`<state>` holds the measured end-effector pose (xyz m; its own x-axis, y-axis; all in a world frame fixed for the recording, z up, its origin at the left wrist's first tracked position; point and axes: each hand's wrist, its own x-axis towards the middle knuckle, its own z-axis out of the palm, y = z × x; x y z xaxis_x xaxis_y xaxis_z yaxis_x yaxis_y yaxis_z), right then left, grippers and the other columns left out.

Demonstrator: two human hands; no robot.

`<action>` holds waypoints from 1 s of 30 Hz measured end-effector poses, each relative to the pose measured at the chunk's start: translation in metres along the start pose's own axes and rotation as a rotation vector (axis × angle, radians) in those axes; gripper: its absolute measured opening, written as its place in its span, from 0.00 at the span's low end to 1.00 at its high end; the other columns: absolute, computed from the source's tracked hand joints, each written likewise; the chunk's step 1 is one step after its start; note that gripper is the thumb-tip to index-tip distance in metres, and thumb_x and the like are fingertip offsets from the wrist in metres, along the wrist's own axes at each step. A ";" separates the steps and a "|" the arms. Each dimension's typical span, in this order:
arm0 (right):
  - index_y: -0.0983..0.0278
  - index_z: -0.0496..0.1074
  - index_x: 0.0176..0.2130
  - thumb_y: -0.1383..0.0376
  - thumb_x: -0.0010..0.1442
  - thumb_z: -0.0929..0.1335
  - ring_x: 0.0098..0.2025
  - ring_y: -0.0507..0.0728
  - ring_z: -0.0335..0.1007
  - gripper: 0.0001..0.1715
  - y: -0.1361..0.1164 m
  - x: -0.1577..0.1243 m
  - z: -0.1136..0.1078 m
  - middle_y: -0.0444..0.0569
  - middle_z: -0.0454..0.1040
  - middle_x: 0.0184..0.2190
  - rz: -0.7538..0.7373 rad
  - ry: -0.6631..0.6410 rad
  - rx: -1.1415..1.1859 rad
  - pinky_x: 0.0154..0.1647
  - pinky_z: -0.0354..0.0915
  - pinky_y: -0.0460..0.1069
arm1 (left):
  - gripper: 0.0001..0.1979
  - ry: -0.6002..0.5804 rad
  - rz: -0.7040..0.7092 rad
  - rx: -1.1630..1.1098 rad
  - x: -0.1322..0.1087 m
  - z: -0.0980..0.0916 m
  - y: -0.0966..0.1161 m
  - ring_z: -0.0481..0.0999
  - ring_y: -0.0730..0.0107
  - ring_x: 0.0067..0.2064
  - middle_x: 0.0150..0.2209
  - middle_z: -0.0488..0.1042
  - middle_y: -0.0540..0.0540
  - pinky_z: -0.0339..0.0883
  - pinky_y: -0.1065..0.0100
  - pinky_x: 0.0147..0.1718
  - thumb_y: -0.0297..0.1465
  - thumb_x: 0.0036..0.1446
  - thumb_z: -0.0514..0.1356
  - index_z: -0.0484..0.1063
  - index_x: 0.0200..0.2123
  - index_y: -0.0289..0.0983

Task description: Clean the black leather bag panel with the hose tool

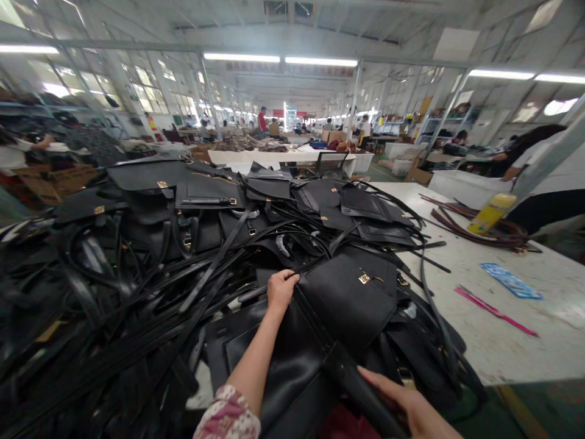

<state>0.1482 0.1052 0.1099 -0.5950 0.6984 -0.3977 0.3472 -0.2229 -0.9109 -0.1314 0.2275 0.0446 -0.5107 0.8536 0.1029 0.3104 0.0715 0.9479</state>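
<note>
Nearest, right hand (411, 405) flat with fingers stretched along a black strap (351, 378), pressing rather than clenching. Further out, left hand (280, 289) curled over the same strap's far end, gripping it atop a black leather bag (347, 299) with a gold clasp (364, 278). Beyond and left of both hands, a heap of black bags and straps (183, 244). Right of the hands, on the white table (484, 341), a pink tool (496, 311), blue card (510, 281), yellow bottle (492, 213).

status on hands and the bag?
Left hand gripping black strap at its far end. Right hand flat on strap's near end. Black bag underneath; loose straps piled all around.
</note>
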 end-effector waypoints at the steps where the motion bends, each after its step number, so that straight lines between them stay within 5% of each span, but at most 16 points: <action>1: 0.66 0.60 0.55 0.72 0.40 0.68 0.48 0.63 0.64 0.41 0.002 0.009 0.004 0.49 0.67 0.50 -0.026 0.000 -0.007 0.51 0.58 0.51 | 0.08 0.013 0.009 0.020 -0.001 0.000 0.000 0.71 0.68 0.28 0.22 0.74 0.51 0.59 0.71 0.27 0.35 0.40 0.59 0.75 0.25 0.38; 4: 0.67 0.54 0.58 0.73 0.42 0.65 0.43 0.60 0.68 0.43 -0.004 0.033 0.013 0.49 0.68 0.48 -0.146 0.116 0.017 0.47 0.63 0.51 | 0.09 0.048 0.033 0.073 -0.002 -0.001 0.002 0.71 0.69 0.28 0.23 0.75 0.50 0.58 0.70 0.27 0.34 0.41 0.58 0.75 0.25 0.37; 8: 0.64 0.49 0.60 0.70 0.47 0.66 0.51 0.59 0.61 0.42 -0.023 0.031 0.007 0.49 0.66 0.51 -0.278 0.269 0.056 0.51 0.60 0.50 | 0.09 0.139 0.075 0.125 0.011 -0.009 0.019 0.70 0.68 0.28 0.23 0.73 0.48 0.58 0.69 0.29 0.34 0.43 0.57 0.75 0.26 0.36; 14: 0.63 0.53 0.59 0.68 0.44 0.69 0.56 0.64 0.53 0.44 -0.010 0.004 -0.003 0.50 0.65 0.52 -0.188 0.055 -0.010 0.56 0.52 0.53 | 0.16 0.207 0.207 0.142 0.019 -0.049 0.051 0.69 0.71 0.36 0.34 0.70 0.48 0.60 0.69 0.39 0.27 0.42 0.58 0.72 0.38 0.38; 16: 0.63 0.55 0.58 0.66 0.44 0.70 0.56 0.64 0.53 0.43 0.004 0.003 0.002 0.49 0.64 0.52 -0.183 -0.058 0.033 0.58 0.49 0.52 | 0.20 0.216 0.224 0.150 -0.013 -0.072 0.048 0.68 0.70 0.39 0.37 0.69 0.48 0.61 0.69 0.41 0.26 0.41 0.59 0.69 0.42 0.39; 19: 0.64 0.54 0.58 0.63 0.43 0.70 0.56 0.64 0.54 0.44 0.015 0.006 0.012 0.50 0.64 0.52 -0.158 -0.182 0.136 0.57 0.49 0.52 | 0.20 0.350 0.126 0.132 -0.098 -0.107 0.030 0.69 0.69 0.37 0.35 0.68 0.47 0.62 0.66 0.39 0.32 0.45 0.58 0.66 0.44 0.37; 21: 0.63 0.55 0.58 0.63 0.42 0.70 0.54 0.64 0.57 0.45 0.014 0.006 0.016 0.49 0.65 0.51 -0.132 -0.208 0.188 0.57 0.49 0.52 | 0.17 0.520 -0.176 -0.028 -0.161 -0.120 0.014 0.67 0.73 0.29 0.27 0.66 0.52 0.62 0.70 0.29 0.39 0.44 0.60 0.67 0.37 0.37; 25: 0.61 0.57 0.57 0.68 0.39 0.69 0.47 0.62 0.65 0.44 -0.005 0.004 0.020 0.47 0.68 0.48 -0.065 -0.306 0.235 0.51 0.58 0.50 | 0.19 0.156 -0.676 -0.393 -0.241 -0.111 -0.010 0.68 0.71 0.25 0.22 0.68 0.50 0.58 0.73 0.19 0.45 0.40 0.61 0.68 0.30 0.36; 27: 0.62 0.61 0.54 0.71 0.37 0.69 0.46 0.61 0.65 0.43 -0.015 0.003 0.021 0.47 0.69 0.46 -0.031 -0.386 0.211 0.48 0.59 0.49 | 0.19 0.020 -0.709 -0.533 -0.250 -0.097 -0.013 0.70 0.69 0.27 0.25 0.71 0.47 0.61 0.71 0.22 0.43 0.38 0.63 0.70 0.30 0.35; 30: 0.61 0.67 0.50 0.73 0.34 0.69 0.38 0.58 0.67 0.40 -0.023 0.003 0.027 0.43 0.72 0.39 0.043 -0.464 0.179 0.47 0.59 0.48 | 0.18 -0.006 -0.636 -0.694 -0.247 -0.081 -0.012 0.71 0.68 0.28 0.27 0.74 0.45 0.65 0.68 0.27 0.39 0.36 0.65 0.72 0.30 0.34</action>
<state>0.1192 0.0941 0.1271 -0.8569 0.3186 -0.4053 0.2729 -0.3866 -0.8809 -0.0743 -0.0264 0.0321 -0.4155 0.7630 -0.4952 -0.5734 0.2029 0.7938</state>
